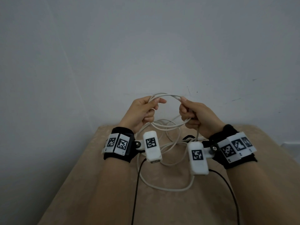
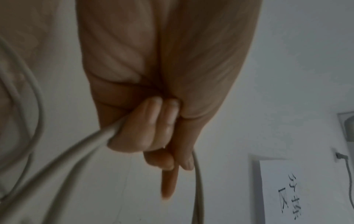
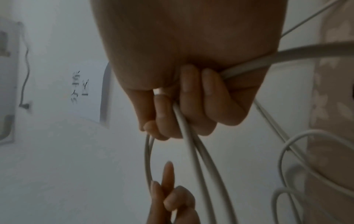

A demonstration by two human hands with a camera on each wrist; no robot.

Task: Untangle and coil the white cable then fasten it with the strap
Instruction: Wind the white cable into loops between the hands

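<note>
Head view: black strap (image 1: 188,137), perhaps, behind cable (image 1: 165,126).

Beige patterned desk (image 1: 162,205) fills the bottom, grey wall (image 1: 146,46) up top, handwritten paper sign (image 2: 298,192) lower right.

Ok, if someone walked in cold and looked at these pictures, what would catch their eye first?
Probably the white cable, held up as a loop between the left hand and the right hand in front of the pale wall, with its slack trailing in loose curves on the beige cloth below. Next, the black wristbands carrying white blocks with black-and-white square markers.
</note>
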